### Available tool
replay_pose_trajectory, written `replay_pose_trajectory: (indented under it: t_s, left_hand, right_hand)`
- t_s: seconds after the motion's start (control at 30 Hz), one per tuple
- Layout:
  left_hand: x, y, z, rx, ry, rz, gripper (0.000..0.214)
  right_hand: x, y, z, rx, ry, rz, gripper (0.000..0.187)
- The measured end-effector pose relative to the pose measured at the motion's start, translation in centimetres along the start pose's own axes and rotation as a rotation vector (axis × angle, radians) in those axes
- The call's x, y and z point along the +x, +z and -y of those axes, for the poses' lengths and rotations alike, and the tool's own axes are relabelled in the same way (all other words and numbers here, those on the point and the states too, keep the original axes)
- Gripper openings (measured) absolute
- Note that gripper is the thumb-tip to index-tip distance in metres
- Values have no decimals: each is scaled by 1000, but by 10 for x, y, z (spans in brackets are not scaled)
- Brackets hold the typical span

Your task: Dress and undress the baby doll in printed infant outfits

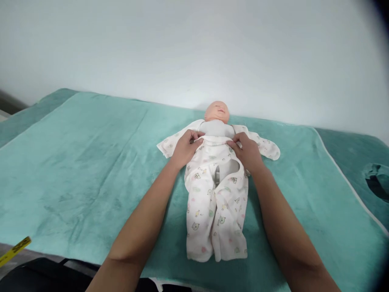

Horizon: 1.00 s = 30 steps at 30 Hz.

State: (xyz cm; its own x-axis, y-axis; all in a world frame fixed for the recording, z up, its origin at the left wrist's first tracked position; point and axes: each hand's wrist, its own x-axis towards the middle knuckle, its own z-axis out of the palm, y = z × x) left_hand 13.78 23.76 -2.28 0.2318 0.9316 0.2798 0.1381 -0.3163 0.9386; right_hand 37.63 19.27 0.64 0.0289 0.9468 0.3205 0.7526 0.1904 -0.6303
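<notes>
A baby doll (217,112) lies on its back, head toward the wall. It wears a white printed jacket (267,148), its sleeves spread to both sides, and white printed baby trousers (200,219) with an opening at the crotch. Pinched between the thumb and fingers of my left hand (189,145) is the left end of the trousers' waistband. My right hand (245,149) grips the same waistband at its right end. Between my hands the band lies across the doll's grey-white torso (216,128). The doll's feet do not show.
Teal cloth (91,170) covers the table beneath the doll, with a pale-edged seam at the right. A white wall (182,48) rises directly behind. At the lower left are a black bag-like item (45,275) and a yellow strip (15,250). A dark round opening (378,182) shows at far right.
</notes>
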Motion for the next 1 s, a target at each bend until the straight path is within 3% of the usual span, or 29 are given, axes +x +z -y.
replay_pose_trajectory:
  t_s: [0.13,0.27,0.4,0.6,0.67,0.8,1.0]
  left_hand:
    - [7,4,3,182,-35,-170,8]
    - [8,6,9,166,-36,-208,11]
    - [6,6,6,183,-45,-200,27]
    - [5,3,-4,318,-28,-109,15]
    - [5,4,-7,290,-54,-114,12]
    - [4,8,-15,303,-115,-132,28]
    - [6,5,-16,384,-106,-191,29]
  right_hand:
    - [27,12,5,-156,36,19,20]
    - [42,23,-2,-69,78,-18,24]
    - [29,29,-8,174,102,-89,32]
    - [7,22,-12,492,112,-48,23]
    - [8,18,-9,472,35,-62,19]
    - [16,14,-2,358,-143,-27,13]
    - [41,16,6,27,-28,52,11]
